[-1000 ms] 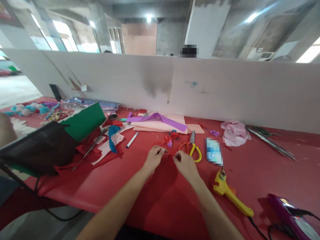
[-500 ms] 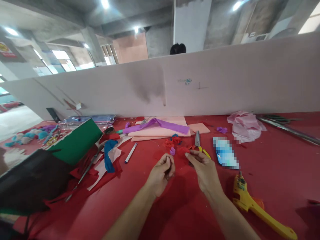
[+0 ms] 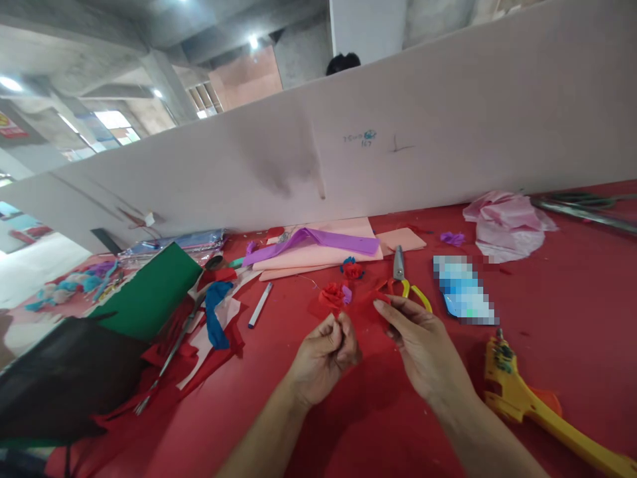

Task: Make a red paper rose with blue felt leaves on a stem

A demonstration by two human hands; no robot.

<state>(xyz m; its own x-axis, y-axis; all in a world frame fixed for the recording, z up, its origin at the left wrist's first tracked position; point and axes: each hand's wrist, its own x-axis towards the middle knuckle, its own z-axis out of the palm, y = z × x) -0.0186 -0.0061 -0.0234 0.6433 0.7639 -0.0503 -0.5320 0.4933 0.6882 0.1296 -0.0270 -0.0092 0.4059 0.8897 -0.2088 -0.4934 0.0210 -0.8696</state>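
Observation:
My left hand [image 3: 322, 358] is closed, thumb and fingers pinching the base of a red crepe paper flower [image 3: 332, 295] that has a small purple piece at its side. To its right, my right hand [image 3: 423, 338] pinches a thin red piece of crepe paper [image 3: 374, 305] between thumb and forefinger. A small red flower with blue edges [image 3: 352, 268] lies just beyond the held one. Scissors [image 3: 399, 264] with yellow and red handles rest behind my right hand.
A yellow glue gun [image 3: 522, 395] lies at the right, near a pixelated phone-like object [image 3: 462, 292]. Purple crepe strip [image 3: 313, 242] and peach sheets [image 3: 348, 254] lie at the back. A marker [image 3: 260, 305], blue paper [image 3: 217, 315] and a green box [image 3: 154, 289] are leftward. A white partition [image 3: 223, 172] stands behind.
The camera view has tilted. The red flower now stands out more clearly above my left fingers, and my right hand with its red piece is slightly farther right in the view.

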